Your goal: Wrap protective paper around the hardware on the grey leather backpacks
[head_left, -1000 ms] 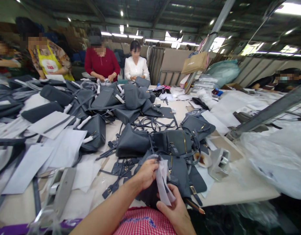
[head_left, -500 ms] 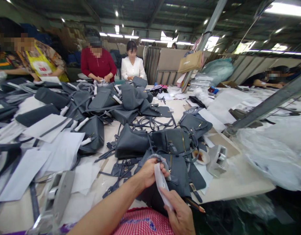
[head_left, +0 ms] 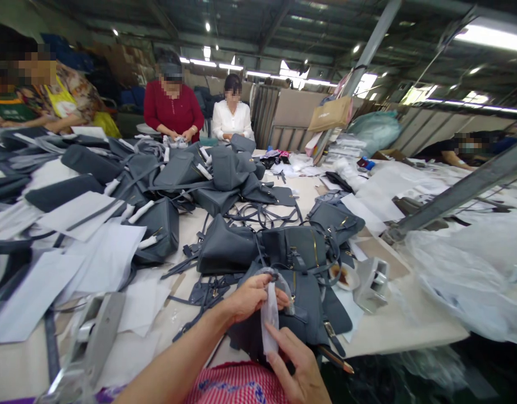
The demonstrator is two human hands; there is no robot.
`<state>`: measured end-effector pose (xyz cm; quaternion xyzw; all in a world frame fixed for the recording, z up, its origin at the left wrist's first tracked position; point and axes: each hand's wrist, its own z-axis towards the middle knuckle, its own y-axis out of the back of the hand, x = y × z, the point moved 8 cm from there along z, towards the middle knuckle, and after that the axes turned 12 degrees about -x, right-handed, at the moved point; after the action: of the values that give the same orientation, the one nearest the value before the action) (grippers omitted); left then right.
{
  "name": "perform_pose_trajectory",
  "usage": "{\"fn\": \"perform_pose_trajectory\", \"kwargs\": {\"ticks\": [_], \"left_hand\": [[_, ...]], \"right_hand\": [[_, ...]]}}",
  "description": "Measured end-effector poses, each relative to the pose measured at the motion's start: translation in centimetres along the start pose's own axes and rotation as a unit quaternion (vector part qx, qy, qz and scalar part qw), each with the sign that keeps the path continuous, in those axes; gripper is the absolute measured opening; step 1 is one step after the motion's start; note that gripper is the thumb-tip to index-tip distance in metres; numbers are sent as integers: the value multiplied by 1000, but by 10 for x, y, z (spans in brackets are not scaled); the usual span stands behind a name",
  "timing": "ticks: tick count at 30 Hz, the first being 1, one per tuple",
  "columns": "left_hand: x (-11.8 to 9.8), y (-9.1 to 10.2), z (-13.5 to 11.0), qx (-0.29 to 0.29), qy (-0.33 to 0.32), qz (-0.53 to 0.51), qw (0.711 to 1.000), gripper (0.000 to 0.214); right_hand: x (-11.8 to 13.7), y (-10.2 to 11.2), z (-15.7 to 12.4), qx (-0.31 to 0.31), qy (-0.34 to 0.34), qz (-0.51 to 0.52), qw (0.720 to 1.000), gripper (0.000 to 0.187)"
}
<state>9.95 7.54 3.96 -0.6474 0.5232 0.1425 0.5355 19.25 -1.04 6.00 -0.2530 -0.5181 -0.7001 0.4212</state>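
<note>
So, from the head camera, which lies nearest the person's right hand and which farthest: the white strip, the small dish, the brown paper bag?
1. white strip, touching the right hand.
2. small dish, right of the grey bag.
3. brown paper bag, hanging far back.

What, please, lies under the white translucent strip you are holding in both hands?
Under the white translucent strip, pinched by the left hand and right hand, lies a grey leather handbag on the table; the part directly beneath is covered.
</note>
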Motion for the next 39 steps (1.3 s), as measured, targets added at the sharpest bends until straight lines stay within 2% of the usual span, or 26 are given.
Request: {"fn": "perform_pose_trajectory", "kwargs": {"ticks": [1,5,8,10,12,14,17,19,22,25,29,35,39], "left_hand": [[0,0,-1,0,1,13,1000,30],[-5,0,-8,1,-35,94,995,24],[-16,4,-13,-21,-103,178,978,16],[-25,8,-15,-36,-156,232,959,17],[-26,11,-15,-39,-180,253,950,21],[-18,15,-13,-46,-159,227,960,21],[0,24,-7,-92,-116,142,979,17],[8,28,-5,-137,-118,98,979,15],[12,34,-7,-205,-147,72,965,24],[8,36,-13,-259,-180,102,944,23],[1,28,-22,-253,-204,159,932,9],[3,29,-33,-277,-207,154,926,19],[-1,35,-40,-326,-246,190,893,21]], "right_hand": [[-4,1,5,-4,-42,19,999,35],[-20,13,31,-96,-194,42,975,42],[-20,3,51,-71,-217,28,973,41],[-20,-2,59,-60,-214,5,975,38],[-22,-6,63,-61,-223,15,973,36],[-28,-12,63,-56,-262,88,960,36],[-35,-23,61,-42,-338,224,913,37],[-37,-26,59,-42,-384,264,884,38],[-38,-26,56,-57,-424,284,858,41],[-38,-25,56,-73,-432,305,846,42],[-35,-25,56,-76,-426,317,844,41],[-29,-26,60,-67,-364,280,886,38],[-31,-22,62,-94,-309,238,916,36]]}}
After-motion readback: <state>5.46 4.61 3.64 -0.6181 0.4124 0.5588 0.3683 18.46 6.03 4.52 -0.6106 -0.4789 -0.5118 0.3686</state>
